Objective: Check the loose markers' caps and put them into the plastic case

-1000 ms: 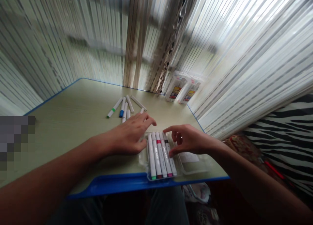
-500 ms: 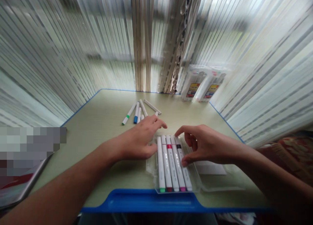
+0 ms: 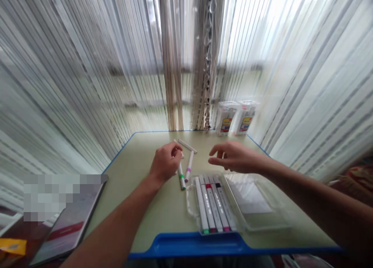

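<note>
My left hand (image 3: 166, 161) is over the loose markers with its fingers curled in; what lies within them is hidden. Right beside it, a white marker with a green band (image 3: 182, 176) and one with a purple band (image 3: 189, 167) lie on the table. Another white marker (image 3: 187, 145) rests farther back. My right hand (image 3: 233, 156) hovers beyond the case, fingers bent and thumb apart from them, holding nothing. Several markers (image 3: 215, 206) lie side by side in the clear plastic case (image 3: 191, 204), their end colours green, dark red and pink among others.
The case's clear lid (image 3: 262, 221) lies folded out to the right. Two upright clear packages (image 3: 225, 120) stand at the table's back right corner. A blue tray edge (image 3: 198, 242) runs along the front. String curtains (image 3: 140, 85) hang behind. A flat dark-edged panel (image 3: 70, 225) is at the left.
My left hand has left the case side and gone to the loose markers, which now lie differently. My right hand has lifted off the cased markers and moved away. The view has shifted.
</note>
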`<state>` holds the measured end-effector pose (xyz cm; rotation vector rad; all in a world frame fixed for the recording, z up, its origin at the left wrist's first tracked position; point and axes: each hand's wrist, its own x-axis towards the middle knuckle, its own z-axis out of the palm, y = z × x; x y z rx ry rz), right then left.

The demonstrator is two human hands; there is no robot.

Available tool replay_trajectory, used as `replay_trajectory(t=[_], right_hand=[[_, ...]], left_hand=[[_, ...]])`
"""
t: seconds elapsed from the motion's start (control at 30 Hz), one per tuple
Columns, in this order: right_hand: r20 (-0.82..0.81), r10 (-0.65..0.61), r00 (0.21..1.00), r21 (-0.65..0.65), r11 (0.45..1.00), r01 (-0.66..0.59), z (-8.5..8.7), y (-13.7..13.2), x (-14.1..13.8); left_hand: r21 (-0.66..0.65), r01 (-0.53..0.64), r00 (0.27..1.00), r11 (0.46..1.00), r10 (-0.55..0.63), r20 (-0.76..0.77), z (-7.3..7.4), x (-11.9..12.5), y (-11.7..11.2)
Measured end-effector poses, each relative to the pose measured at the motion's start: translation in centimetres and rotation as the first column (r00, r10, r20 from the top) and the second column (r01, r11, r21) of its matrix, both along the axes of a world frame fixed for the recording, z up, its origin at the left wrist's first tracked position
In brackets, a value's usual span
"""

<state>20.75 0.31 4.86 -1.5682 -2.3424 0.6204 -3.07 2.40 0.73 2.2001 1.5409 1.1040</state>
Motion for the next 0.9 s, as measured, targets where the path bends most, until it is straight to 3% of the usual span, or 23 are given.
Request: replay_trajectory(t=[0.07, 0.17, 0.37, 0.53, 0.7, 0.9], right_hand=[[0.142, -0.002, 0.99, 0.059, 0.998, -0.007, 0.3, 2.0, -1.5], [0.195, -0.023, 0.98, 0.096, 0.995, 0.004, 0.1, 4.9, -3.9], [0.289, -0.03, 0.957, 0.017, 1.0, 0.027, -1.8, 8.8, -7.5], [0.293, -0.06, 0.954, -0.001, 0.998, 0.063, -2.8, 10.6, -8.0], [0.157, -0.089, 0.984, 0.059, 0.995, 0.081, -2.2, 8.8, -5.2], [-0.089, -0.028, 0.996, 0.307, 0.95, 0.054, -1.8, 2.0, -2.0]], left_hand=[[0.008, -0.033, 0.999, 0.999, 0.033, 0.011, -0.1, -0.3, 0.3], [0.028, -0.074, 0.997, 0.997, 0.073, 0.024, -0.3, -0.7, 0.6], [0.023, -0.086, 0.995, 0.996, 0.085, 0.053, -0.5, -0.8, 0.7], [0.009, -0.078, 0.992, 0.997, 0.076, 0.096, -0.9, -0.6, 0.8], [-0.02, -0.014, 0.984, 1.0, 0.018, 0.18, -0.9, -0.4, 0.8], [-0.049, 0.227, 0.913, 0.973, -0.195, 0.358, -0.9, 0.9, -0.3]])
